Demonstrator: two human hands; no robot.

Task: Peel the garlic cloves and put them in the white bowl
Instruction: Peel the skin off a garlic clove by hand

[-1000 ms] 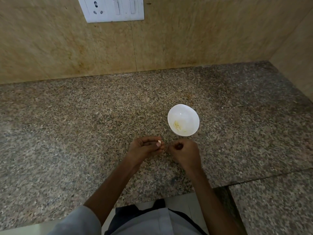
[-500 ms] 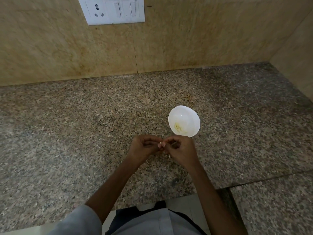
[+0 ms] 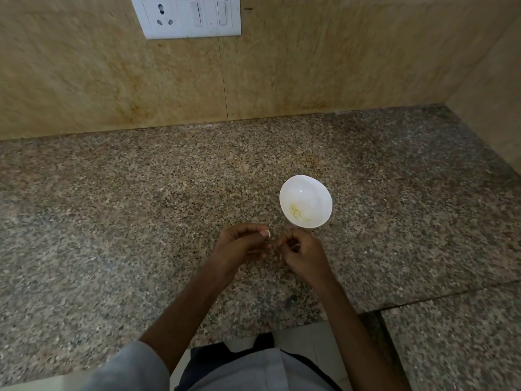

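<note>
Countertop [image 3: 112, 221]: speckled granite, running across the frame from 9 o'clock to 3 o'clock. A seam at 4 o'clock marks where a second slab [image 3: 456, 342] adjoins it.

Wall [image 3: 338, 66]: tan stone-look tiles across 12 o'clock, turning into a side wall at 2 o'clock.

Switch plate [image 3: 191, 16]: white, fixed to the wall at 12 o'clock, with a socket and switches. Its upper part is cut by the frame edge.

Sleeve [image 3: 135, 368]: grey, on your left arm, entering at 7 o'clock.

White bowl [image 3: 310, 187]: upright on the countertop, just to 3 o'clock of frame centre. It lies at 1 o'clock from your hands and just beside the right one.

Left hand [image 3: 239, 246] and right hand [image 3: 304, 255]: you hold both at 6 o'clock of centre, side by side. The fingers of each are curled, with the tips brought together where the two hands meet. Your left thumb lies on top, its nail turned toward the right hand. I cannot tell whether those tips pinch a garlic clove, because whatever sits between them is shaded and too small to identify.

Peeled garlic [image 3: 295, 211]: a few pale yellow pieces inside the white bowl, at 7 o'clock of its floor.

Pale sliver [image 3: 281, 257]: at the inner edge of your right hand. I cannot tell what it is.
</note>
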